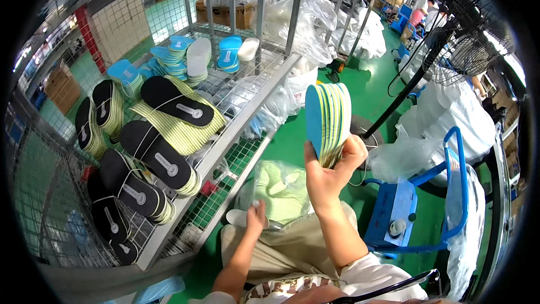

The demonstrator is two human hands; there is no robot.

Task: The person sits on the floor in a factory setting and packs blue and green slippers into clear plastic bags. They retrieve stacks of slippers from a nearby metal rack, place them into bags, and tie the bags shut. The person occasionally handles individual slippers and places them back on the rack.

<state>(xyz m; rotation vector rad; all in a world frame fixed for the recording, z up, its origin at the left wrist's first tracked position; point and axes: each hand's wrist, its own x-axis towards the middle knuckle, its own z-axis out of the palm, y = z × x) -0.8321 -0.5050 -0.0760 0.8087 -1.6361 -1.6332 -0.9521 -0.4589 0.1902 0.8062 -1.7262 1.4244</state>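
My right hand (332, 177) is raised in front of me, its thumb and fingers closed around an upright stack of shoe insoles (328, 118). These insoles are blue on the face, with yellow-green and white layers along the edges. Low by my lap, my left hand (256, 217) grips the near left edge of a clear plastic bag (279, 188). Pale green striped insoles show inside the bag. Part of the left fingers is hidden. A small whitish rounded piece (237, 217) lies just left of that hand.
A wire-mesh rack (236, 126) on my left carries bundled black insoles (163, 157) and blue stacks (125, 72). To my right stand a blue metal-framed stool (394, 211) and a black fan (469, 50). Large plastic bags (306, 22) sit behind the rack.
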